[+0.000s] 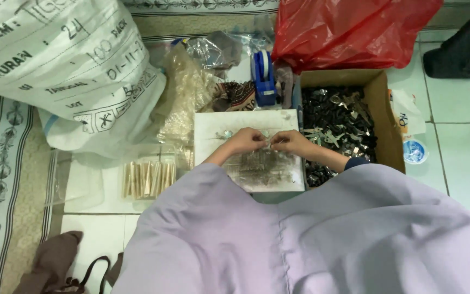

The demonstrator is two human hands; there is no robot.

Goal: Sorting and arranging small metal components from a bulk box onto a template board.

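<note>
- My left hand (244, 140) and my right hand (289, 141) meet over the middle of the white flat board (213, 130) lying on the floor in front of my knees. The fingers of both are pinched in tight around a small silvery metal piece (268, 142) between them. It is too small here to tell its exact shape.
- I judge the piece light, stiff and hard, rather slick, so it wants a fingertip pinch at its ends instead of a whole-hand hold. It does not look fragile.
- Under my hands, toward the near edge of the board, lies a heap of thin shiny metal bits (262, 166), loose and tangled.
- At the board's right edge stands a brown cardboard box (382, 117) of small black parts and flat silvery metal pieces (335, 128), hard and jumbled.
- Beyond the far edge sits a blue tape dispenser (263, 76), and a red crinkly plastic bag (349, 30) slumps behind the box.
- Left of the board lies a row of pale tan sticks (148, 178) in clear wrap, under a big white woven sack (55, 71).
- My lilac cloth garment (311, 239) covers the near floor.
</note>
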